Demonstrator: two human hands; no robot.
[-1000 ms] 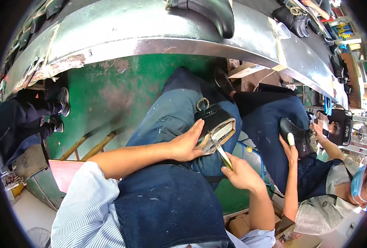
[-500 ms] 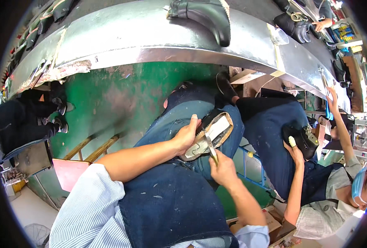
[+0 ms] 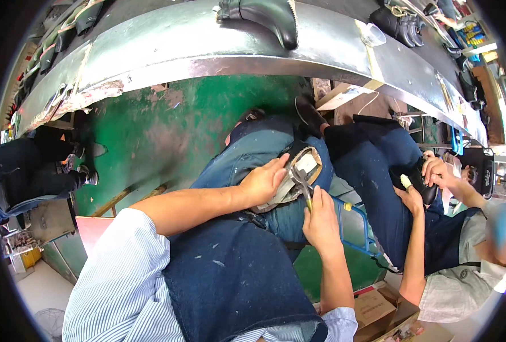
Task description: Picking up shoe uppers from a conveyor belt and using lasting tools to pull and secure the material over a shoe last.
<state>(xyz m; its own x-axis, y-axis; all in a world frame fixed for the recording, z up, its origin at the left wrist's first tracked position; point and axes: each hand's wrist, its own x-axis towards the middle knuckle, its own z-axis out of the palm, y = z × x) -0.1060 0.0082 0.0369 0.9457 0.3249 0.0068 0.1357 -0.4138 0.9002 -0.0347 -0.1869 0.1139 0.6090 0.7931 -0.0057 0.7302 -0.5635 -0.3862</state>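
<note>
Green floor (image 3: 127,137); carton (image 3: 372,306), contents unclear; right fingers (image 3: 317,200) grip tool (image 3: 304,185).

A black boot (image 3: 307,162) rests on the person's lap, its pale underside turned up. The left hand (image 3: 262,183) lies along the boot's left side; the right hand (image 3: 322,219) grips the yellowish handle of metal pincers (image 3: 300,178), their head over that underside. To the right, a co-worker (image 3: 444,245) holds a black shoe (image 3: 429,195) in both hands. On the far metal bench (image 3: 167,48) lies another black boot (image 3: 267,20). A blue metal frame (image 3: 353,246) and a cardboard box (image 3: 372,308) stand at near right.
</note>
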